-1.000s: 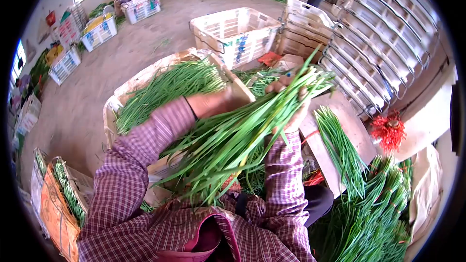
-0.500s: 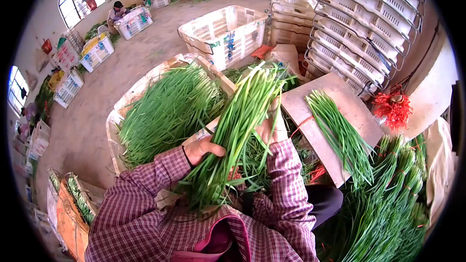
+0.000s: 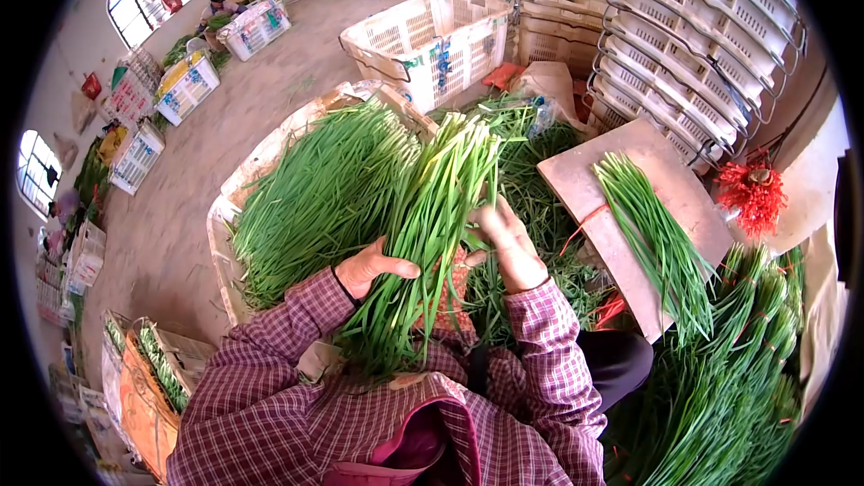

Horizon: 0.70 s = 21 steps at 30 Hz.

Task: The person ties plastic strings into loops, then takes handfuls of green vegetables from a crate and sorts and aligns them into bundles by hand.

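Bunch of long green stalks (image 3: 438, 182) swung from a slant to nearly upright and shifted left, right hand (image 3: 508, 245) loosened from its grip and spread beside it, left hand (image 3: 367, 268) now clasping the leaves, thumb across them.

We see bright, soft daylight, with the arched window (image 3: 135, 18) glaring white at upper left. Our right hand (image 3: 509, 241) blurs slightly; fisheye distortion bends the crate stack (image 3: 697, 43), and black swallows the corners.
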{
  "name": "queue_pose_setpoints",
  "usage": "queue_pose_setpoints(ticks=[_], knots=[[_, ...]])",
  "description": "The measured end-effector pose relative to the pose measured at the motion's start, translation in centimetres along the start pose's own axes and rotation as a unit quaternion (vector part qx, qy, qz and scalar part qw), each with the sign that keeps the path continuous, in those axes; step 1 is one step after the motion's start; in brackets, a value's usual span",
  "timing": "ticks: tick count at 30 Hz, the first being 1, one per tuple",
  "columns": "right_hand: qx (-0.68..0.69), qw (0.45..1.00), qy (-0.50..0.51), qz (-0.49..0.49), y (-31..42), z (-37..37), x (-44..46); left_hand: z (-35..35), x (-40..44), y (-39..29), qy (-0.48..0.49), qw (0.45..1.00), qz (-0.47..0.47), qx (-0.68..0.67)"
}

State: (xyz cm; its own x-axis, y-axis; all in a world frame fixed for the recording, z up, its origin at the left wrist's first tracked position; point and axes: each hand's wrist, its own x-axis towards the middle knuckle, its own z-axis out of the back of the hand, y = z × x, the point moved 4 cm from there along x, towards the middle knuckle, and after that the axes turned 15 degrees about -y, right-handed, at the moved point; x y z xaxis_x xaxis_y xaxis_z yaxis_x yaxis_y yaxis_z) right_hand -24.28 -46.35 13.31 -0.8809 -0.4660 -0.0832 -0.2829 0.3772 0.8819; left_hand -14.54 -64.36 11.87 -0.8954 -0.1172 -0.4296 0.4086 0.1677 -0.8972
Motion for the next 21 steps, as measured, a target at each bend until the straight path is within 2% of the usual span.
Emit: queue_pose_setpoints(ticks=[2,4,6,9,10,12,14,16,17,18,19,20,21], knots=[[-0.192,0.98,-0.027,0.052,0.7,-1.0,-0.3,-0.1,-0.5,-0.3,0.004,1.0,-0.002,-0.012],[-0.204,0.974,-0.041,0.092,0.9,-1.6,-0.7,0.2,-0.7,0.0,0.017,1.0,0.01,-0.011],[-0.214,0.973,-0.042,0.079,0.4,-1.7,-0.9,1.4,-0.4,1.5,0.015,1.0,-0.02,-0.009],[-0.284,0.944,-0.05,0.159,-0.2,-2.2,-1.1,1.3,-0.5,2.2,0.072,0.996,-0.01,-0.059],[-0.296,0.946,-0.062,0.116,-0.2,-2.5,-1.4,0.3,-1.4,0.9,0.055,0.996,-0.032,-0.063],[-0.321,0.901,-0.073,0.281,-0.5,-2.5,-0.8,-0.8,-1.6,0.7,0.013,0.996,-0.034,-0.078],[-0.319,0.908,-0.064,0.264,-0.3,-2.4,-0.9,-1.2,-2.2,-0.8,0.009,0.995,-0.034,-0.088],[-0.317,0.925,-0.028,0.21,0.4,-1.7,-1.0,-0.9,-2.3,-1.4,0.034,0.998,0.033,-0.044],[-0.295,0.936,-0.035,0.187,0.5,-0.9,-0.8,-0.4,-2.0,-1.5,-0.024,0.999,-0.01,-0.033],[-0.272,0.947,-0.041,0.165,0.6,-0.2,-0.6,0.5,-1.4,-1.5,0.015,0.999,-0.028,-0.023],[-0.207,0.973,-0.043,0.09,0.5,0.5,-0.9,1.0,-1.4,-1.7,0.025,0.999,-0.017,-0.03],[-0.184,0.976,-0.042,0.113,0.3,1.0,-0.6,1.2,-1.6,-2.0,0.036,0.999,-0.005,-0.037],[-0.128,0.988,-0.036,0.077,-0.3,1.7,-0.1,1.5,-1.6,-2.2,0.042,0.998,-0.001,-0.04]])
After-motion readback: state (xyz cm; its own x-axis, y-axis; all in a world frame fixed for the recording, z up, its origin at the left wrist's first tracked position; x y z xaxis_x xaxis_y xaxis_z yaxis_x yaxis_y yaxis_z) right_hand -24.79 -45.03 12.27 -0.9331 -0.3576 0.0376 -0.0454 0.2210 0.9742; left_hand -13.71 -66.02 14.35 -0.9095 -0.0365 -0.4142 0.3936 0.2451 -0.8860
